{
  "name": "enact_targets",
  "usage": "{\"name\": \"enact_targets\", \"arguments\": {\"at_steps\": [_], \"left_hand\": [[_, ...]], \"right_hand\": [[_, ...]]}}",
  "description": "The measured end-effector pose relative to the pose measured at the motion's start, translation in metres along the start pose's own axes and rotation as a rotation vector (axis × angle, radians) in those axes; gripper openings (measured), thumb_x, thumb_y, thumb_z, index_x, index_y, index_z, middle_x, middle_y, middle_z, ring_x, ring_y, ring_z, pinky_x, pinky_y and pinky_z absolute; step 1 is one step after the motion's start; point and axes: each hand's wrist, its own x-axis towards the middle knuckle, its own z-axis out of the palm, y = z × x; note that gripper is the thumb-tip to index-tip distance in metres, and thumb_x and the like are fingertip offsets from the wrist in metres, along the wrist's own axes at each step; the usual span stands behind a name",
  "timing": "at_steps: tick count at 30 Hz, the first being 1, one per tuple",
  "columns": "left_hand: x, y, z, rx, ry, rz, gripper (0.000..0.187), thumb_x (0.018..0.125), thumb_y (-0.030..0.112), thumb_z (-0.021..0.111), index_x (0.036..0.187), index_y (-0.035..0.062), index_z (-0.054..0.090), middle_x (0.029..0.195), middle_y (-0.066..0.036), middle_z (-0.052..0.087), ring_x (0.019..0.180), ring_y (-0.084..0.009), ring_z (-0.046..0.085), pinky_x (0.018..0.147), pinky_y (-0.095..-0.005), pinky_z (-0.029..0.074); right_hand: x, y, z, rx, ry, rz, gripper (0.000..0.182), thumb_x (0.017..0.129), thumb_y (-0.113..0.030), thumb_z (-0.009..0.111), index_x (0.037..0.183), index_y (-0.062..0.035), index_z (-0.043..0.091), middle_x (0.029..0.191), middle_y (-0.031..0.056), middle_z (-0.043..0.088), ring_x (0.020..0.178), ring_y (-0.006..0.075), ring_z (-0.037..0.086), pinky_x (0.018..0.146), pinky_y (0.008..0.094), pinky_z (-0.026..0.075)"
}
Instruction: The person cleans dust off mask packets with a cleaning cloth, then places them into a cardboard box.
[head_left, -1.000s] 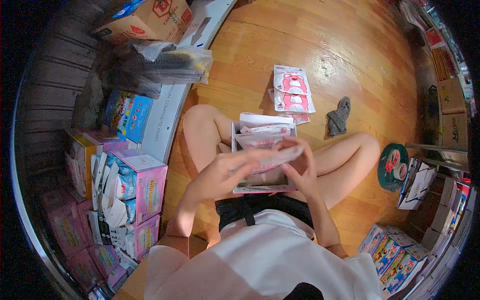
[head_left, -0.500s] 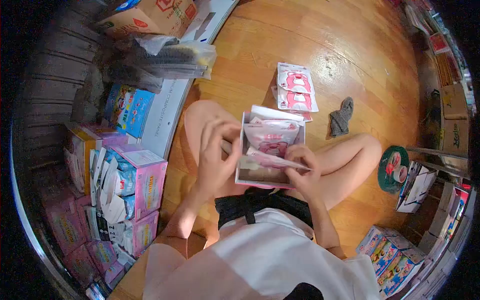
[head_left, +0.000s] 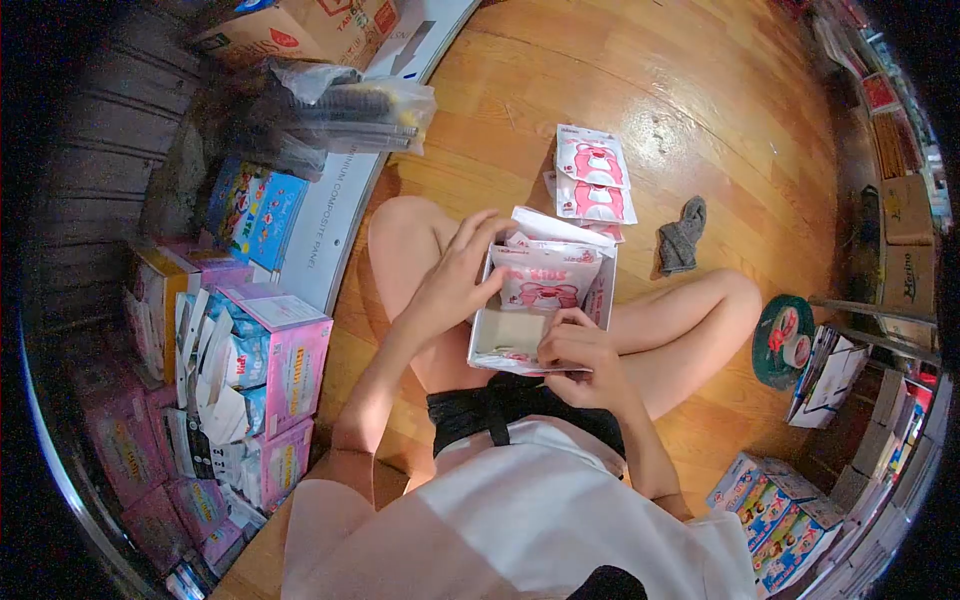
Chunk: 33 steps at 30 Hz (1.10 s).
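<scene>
An open white box (head_left: 484, 333) rests between my crossed legs. White and pink packets (head_left: 545, 280) stand upright in its far half, and another packet lies low along the near wall. My left hand (head_left: 462, 280) is at the box's left edge, fingers apart, fingertips by the top of the packets. My right hand (head_left: 580, 350) reaches over the near right part of the box with curled fingers at the low packet; what they grip, if anything, is hidden. Beyond the box, more pink and white packets (head_left: 595, 180) lie overlapping on the wooden floor.
A grey sock (head_left: 682, 236) lies right of the floor packets. Pink boxes (head_left: 298, 372) and a plastic-wrapped bundle (head_left: 350, 112) are on the left. A green tape roll (head_left: 770, 345), stacked papers (head_left: 828, 380) and colourful boxes (head_left: 775, 515) are on the right.
The packet held over the near part of the box has gone down by the near wall with my right hand. My left hand has moved right onto the box's edge.
</scene>
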Motion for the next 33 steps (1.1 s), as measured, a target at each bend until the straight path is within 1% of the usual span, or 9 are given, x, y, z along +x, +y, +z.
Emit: {"name": "enact_targets", "arguments": {"at_steps": [4,10,13,17,19,22,25,28,33], "left_hand": [[-0.011,-0.004,0.011,-0.115,0.079,-0.048,0.051,0.08,-0.004,0.05,0.13,0.0043,0.042,0.133,-0.015,0.04,0.128,-0.0301,0.039,0.106,-0.0384,0.032],[-0.023,-0.017,0.026,-0.164,0.232,-0.036,0.053,0.078,-0.01,0.045,0.13,0.0014,0.04,0.133,-0.015,0.041,0.125,-0.0248,0.043,0.103,-0.0345,0.036],[-0.012,-0.023,0.035,-0.183,0.268,-0.002,0.051,0.08,-0.008,0.045,0.13,0.0004,0.04,0.132,-0.016,0.042,0.126,-0.0257,0.043,0.103,-0.0349,0.036],[0.023,-0.019,0.033,-0.19,0.134,-0.102,0.047,0.084,-0.002,0.044,0.13,0.0004,0.037,0.128,-0.017,0.047,0.125,-0.0278,0.044,0.102,-0.037,0.037],[0.05,-0.034,0.037,-0.048,0.106,-0.093,0.046,0.084,-0.001,0.046,0.129,0.0009,0.038,0.126,-0.018,0.049,0.122,-0.0283,0.047,0.099,-0.0376,0.041],[0.088,-0.072,0.057,-0.297,0.085,-0.083,0.044,0.081,0.003,0.05,0.124,-0.0006,0.04,0.116,-0.023,0.055,0.106,-0.0346,0.057,0.091,-0.0395,0.043],[0.107,-0.092,0.069,-0.316,0.128,-0.039,0.041,0.082,0.002,0.05,0.122,-0.0015,0.041,0.115,-0.022,0.055,0.102,-0.0324,0.059,0.088,-0.039,0.046],[0.116,-0.097,0.07,-0.365,0.08,-0.124,0.044,0.081,-0.003,0.048,0.124,-0.0004,0.04,0.121,-0.017,0.053,0.116,-0.026,0.051,0.094,-0.036,0.044],[0.124,-0.097,0.07,-0.352,0.176,-0.066,0.043,0.08,-0.002,0.049,0.122,-0.0013,0.04,0.119,-0.017,0.053,0.116,-0.0271,0.051,0.098,-0.0364,0.04]], "right_hand": [[-0.001,-0.01,-0.007,-0.115,0.032,-0.038,0.017,0.06,-0.006,0.064,0.075,-0.0048,0.058,0.075,0.0078,0.057,0.073,0.0254,0.057,0.092,0.0457,0.039],[-0.009,-0.013,0.001,-0.238,0.509,0.188,0.013,0.064,0.001,0.059,0.077,-0.0019,0.057,0.077,0.0082,0.058,0.076,0.0235,0.058,0.099,0.0487,0.036],[-0.011,-0.012,0.002,-0.08,0.668,0.373,0.013,0.067,0.004,0.056,0.08,0.0002,0.057,0.077,0.0084,0.058,0.076,0.0203,0.058,0.092,0.0388,0.042],[-0.007,0.012,-0.008,0.088,0.845,0.486,0.012,0.074,0.003,0.054,0.085,0.0021,0.059,0.078,0.0029,0.058,0.077,0.0099,0.054,0.069,0.0227,0.042],[0.005,0.031,-0.024,0.163,0.872,0.538,0.012,0.076,0.002,0.055,0.086,0.0024,0.06,0.077,0.0018,0.058,0.076,0.009,0.053,0.068,0.0224,0.042],[0.022,0.051,-0.041,0.192,0.888,0.503,0.012,0.077,-0.001,0.057,0.088,0.0022,0.061,0.076,0.0019,0.059,0.072,0.0087,0.054,0.067,0.0225,0.043],[0.028,0.076,-0.05,0.127,0.877,0.474,0.012,0.077,-0.001,0.057,0.088,0.0021,0.061,0.076,0.0015,0.059,0.072,0.008,0.053,0.067,0.0223,0.043],[0.033,0.086,-0.058,0.112,0.871,0.482,0.01,0.077,0.0,0.057,0.086,0.0019,0.06,0.075,-0.0002,0.057,0.07,0.0072,0.052,0.066,0.0213,0.042],[0.04,0.099,-0.062,0.089,0.859,0.446,0.011,0.075,0.0,0.057,0.085,0.0017,0.06,0.074,-0.0012,0.056,0.07,0.0065,0.051,0.066,0.0206,0.041]]}}
